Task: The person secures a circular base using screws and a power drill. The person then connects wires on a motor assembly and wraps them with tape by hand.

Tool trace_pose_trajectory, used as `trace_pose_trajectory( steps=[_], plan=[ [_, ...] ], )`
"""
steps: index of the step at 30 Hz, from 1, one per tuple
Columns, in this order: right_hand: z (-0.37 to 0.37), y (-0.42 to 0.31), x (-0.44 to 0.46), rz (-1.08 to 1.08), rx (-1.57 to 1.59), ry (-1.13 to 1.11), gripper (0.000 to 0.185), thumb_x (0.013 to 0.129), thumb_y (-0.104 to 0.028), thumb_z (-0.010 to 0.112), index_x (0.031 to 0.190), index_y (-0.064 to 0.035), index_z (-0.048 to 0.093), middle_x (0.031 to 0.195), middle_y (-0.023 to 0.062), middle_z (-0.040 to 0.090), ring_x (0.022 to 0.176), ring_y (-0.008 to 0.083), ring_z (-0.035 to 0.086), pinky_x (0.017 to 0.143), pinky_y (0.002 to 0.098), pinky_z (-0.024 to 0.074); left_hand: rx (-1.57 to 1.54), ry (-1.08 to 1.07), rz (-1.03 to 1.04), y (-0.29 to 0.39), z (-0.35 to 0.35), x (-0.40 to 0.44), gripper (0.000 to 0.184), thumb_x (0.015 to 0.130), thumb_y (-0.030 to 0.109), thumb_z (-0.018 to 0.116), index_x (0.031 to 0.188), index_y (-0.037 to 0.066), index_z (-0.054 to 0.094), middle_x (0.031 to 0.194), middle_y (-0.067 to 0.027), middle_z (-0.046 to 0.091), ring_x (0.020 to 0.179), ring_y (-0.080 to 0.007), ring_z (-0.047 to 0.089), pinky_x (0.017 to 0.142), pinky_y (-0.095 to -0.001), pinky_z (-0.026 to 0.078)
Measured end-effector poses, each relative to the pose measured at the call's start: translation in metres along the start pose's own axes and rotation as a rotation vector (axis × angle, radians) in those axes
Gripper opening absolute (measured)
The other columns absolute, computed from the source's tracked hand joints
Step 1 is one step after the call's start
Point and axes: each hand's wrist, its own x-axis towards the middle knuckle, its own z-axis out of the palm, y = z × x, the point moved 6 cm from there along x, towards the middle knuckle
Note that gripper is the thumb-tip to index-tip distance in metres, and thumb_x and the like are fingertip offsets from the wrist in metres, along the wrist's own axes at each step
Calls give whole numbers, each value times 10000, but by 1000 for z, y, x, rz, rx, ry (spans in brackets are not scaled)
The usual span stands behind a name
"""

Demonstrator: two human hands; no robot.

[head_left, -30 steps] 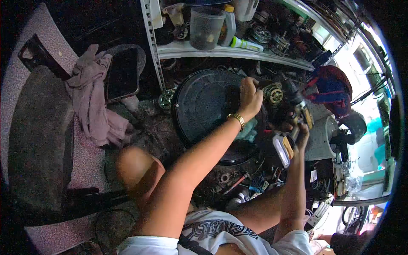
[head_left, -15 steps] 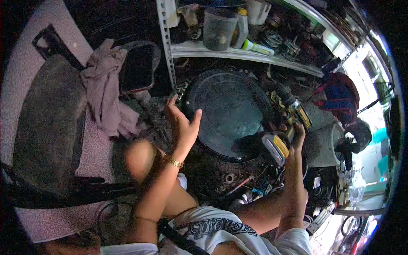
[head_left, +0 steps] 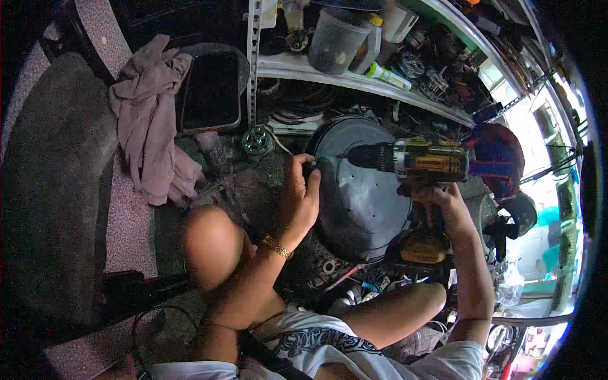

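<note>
A round black lid-like disc (head_left: pixel 364 196) with small holes stands tilted in front of me. At its left rim is my left hand (head_left: pixel 302 199), thumb and forefinger closed about the edge. A small dark bit shows between those fingertips, too small to name. My right hand (head_left: pixel 443 199) grips the handle of a yellow and black cordless drill (head_left: pixel 434 159). The drill lies level across the upper part of the disc, its chuck and thin bit pointing left toward my left fingertips. Its battery (head_left: pixel 423 248) hangs below my hand.
A metal shelf (head_left: pixel 354 79) at the back holds a plastic bucket (head_left: pixel 337 41), a bottle and a white-green tube. On the left are a crumpled cloth (head_left: pixel 149 120), a dark tray-like thing (head_left: pixel 212 92) and a worn seat (head_left: pixel 60 190). Loose tools and parts litter the floor.
The drill has risen and swung round, so its chuck now points left over the disc. My left hand has closed at the disc's rim. The disc looks more tilted, and the view has shifted.
</note>
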Motion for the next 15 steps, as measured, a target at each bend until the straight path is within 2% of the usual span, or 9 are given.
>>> trace_pose_trajectory(
  steps=[2, 4, 8, 10, 12, 15],
  plan=[
    [16, -13, -2, 23, -61, -38, 355, 724, -170, 640, 1026, 13, 610, 870, 95, 672, 691, 137, 617, 570, 261, 497, -67, -36, -104, -1, 1, -2, 228, 901, 95, 492, 1109, 13, 446, 1068, -165, 494, 1038, -305, 500, 921, -382, 382],
    [30, -17, -3, 78, -80, -127, 411, 706, -150, 648, 1077, 16, 586, 914, 106, 668, 742, 163, 639, 590, 272, 507, -79, -35, -167, -2, 1, -4, 219, 896, 85, 494, 1099, 13, 456, 1052, -167, 506, 1019, -306, 514, 909, -381, 392],
    [45, -31, -7, 51, -1, -153, 471, 705, -131, 646, 1142, 15, 548, 978, 123, 658, 830, 198, 654, 624, 292, 517, -54, -6, -81, 1, -4, -4, 212, 895, 85, 492, 1094, 16, 462, 1030, -176, 530, 993, -321, 542, 881, -388, 414],
    [46, -31, -8, 101, -26, -234, 506, 711, -99, 634, 1190, 12, 515, 1030, 136, 645, 894, 222, 651, 657, 308, 522, -45, -1, -65, 1, -5, -4, 210, 896, 89, 491, 1092, 18, 464, 1030, -179, 537, 986, -329, 551, 873, -391, 421],
    [44, -31, -7, 99, -69, -219, 495, 719, -92, 632, 1189, 13, 516, 1031, 137, 646, 903, 226, 649, 660, 310, 524, -42, -2, -30, 3, -5, -4, 228, 931, 139, 474, 1134, 39, 450, 1049, -147, 529, 1011, -275, 526, 912, -360, 399],
    [41, -26, -5, 102, -87, -198, 482, 729, -78, 628, 1189, 14, 518, 1036, 138, 646, 912, 233, 647, 683, 321, 526, -25, -52, -115, 2, -4, -6, 230, 927, 138, 481, 1136, 45, 453, 1056, -145, 532, 1015, -278, 528, 922, -359, 395]
  ],
)
